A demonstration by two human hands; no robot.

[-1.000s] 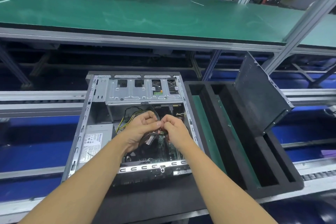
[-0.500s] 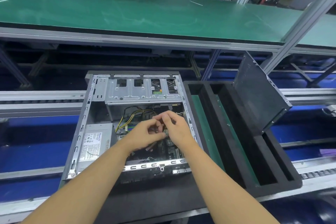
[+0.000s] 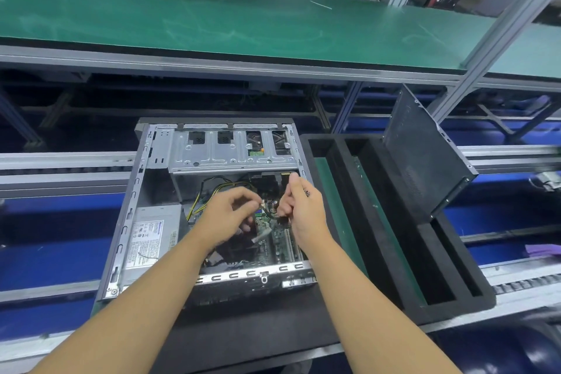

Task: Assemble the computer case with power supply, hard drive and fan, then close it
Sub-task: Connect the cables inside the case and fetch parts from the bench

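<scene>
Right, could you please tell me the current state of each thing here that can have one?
computer case: open, lying on its side.
side panel: off the case, leaning tilted in the foam tray.
power supply: seated in the case's left side.
cable: held up between both hands, above the motherboard.
left hand: pinches the cable.
right hand: pinches the cable.

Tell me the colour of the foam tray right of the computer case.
The foam tray is black, with green lining its slots; head view.
</scene>
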